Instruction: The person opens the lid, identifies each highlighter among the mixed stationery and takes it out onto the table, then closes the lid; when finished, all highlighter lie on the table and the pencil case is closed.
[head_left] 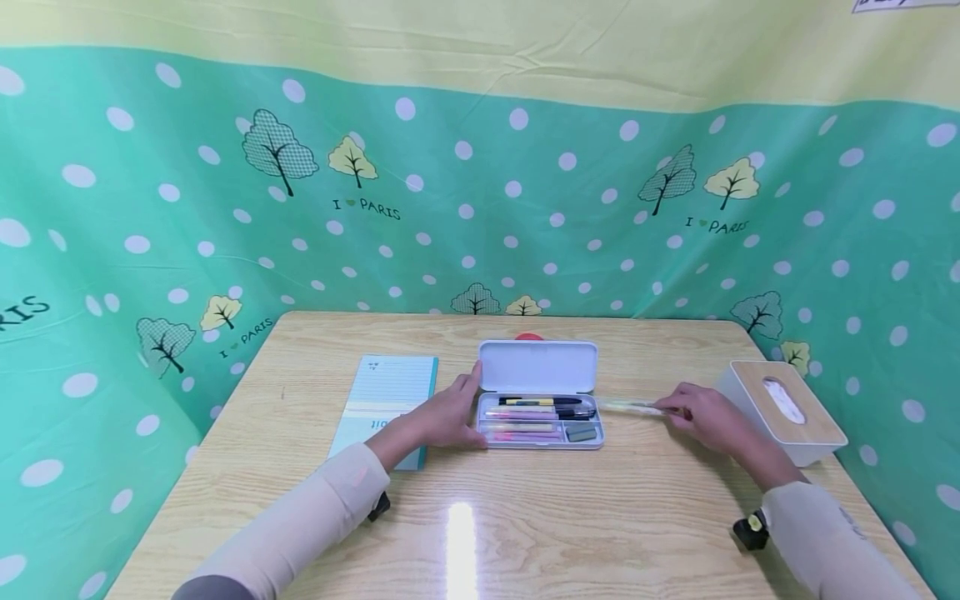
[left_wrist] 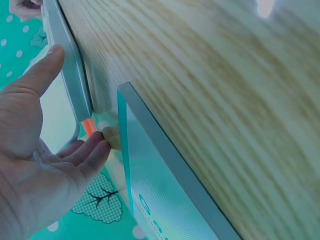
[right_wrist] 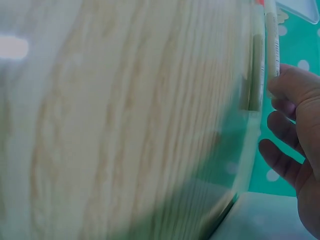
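A white pencil case (head_left: 540, 447) lies on the table with its lid raised. Pens and a dark grey eraser (head_left: 581, 433) fill its sections. My left hand (head_left: 450, 412) is at the case's left end, thumb against its side and the other fingers loosely extended toward the raised lid. To the right of the case, my right hand (head_left: 701, 412) pinches the end of a slim pale pen (right_wrist: 272, 45) between thumb and fingers. Another pale pen (right_wrist: 257, 75) shows beside it in the right wrist view, low at the table.
A light blue notebook (head_left: 397, 383) lies left of the case, partly under my left forearm. A tissue box (head_left: 806, 408) with a wood-look top stands at the right. Behind the lid, a red object (head_left: 528, 337) peeks out. A polka-dot curtain (head_left: 465, 208) hangs behind the table.
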